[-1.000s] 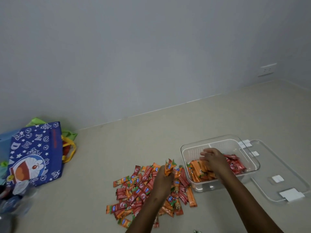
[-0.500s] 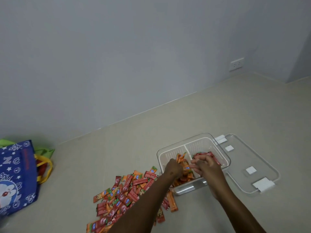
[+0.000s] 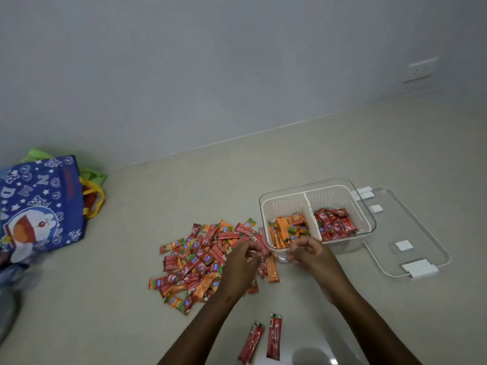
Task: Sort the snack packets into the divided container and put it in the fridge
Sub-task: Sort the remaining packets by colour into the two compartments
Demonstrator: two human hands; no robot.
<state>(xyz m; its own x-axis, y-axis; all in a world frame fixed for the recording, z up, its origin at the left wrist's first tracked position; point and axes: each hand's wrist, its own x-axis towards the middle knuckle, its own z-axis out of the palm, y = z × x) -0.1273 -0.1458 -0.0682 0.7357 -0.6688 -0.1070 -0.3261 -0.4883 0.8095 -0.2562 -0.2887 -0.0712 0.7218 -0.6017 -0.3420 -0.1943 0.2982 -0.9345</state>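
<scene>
Sorting's maybe a third done: the divided container (image 3: 317, 204) at 3 o'clock holds orange packets (image 3: 287, 229) left, red packets (image 3: 336, 225) right. Big mixed pile (image 3: 203, 259) sits on the floor at 9 o'clock. Left hand (image 3: 241, 264) pinches a red packet from it; right hand (image 3: 307, 252) has fingers curled, can't tell what's inside. Lid (image 3: 411, 233) off, fridge nowhere yet.
</scene>
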